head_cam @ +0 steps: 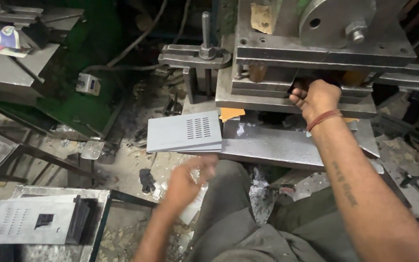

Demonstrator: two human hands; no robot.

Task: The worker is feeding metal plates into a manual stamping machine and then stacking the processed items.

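Grey steel: a stack of flat plates lies on the left end of the press bed; the top plate has a block of short slots punched near its middle; the stack overhangs the bed's left edge.
Left hand: blurred, just below the stack's front edge; fingers loosely spread and pointing up toward the plates; they grip nothing; whether the tips touch the stack cannot be told.
Right hand: reached into the gap under the upper block of the press; fingers curled inward and partly hidden by the steel; what they hold, if anything, cannot be told; a red band sits on the wrist.
Press: heavy plates stacked in layers; a threaded bolt stands upright on a clamp to the left; a round disc with a nut at upper right.
Low left: a second counter carries more slotted plates, one with a square cut-out.
Floor: dusty, littered with scrap bits; a dark glove lies near the left hand.
Lap: grey trousers fill the lower middle.
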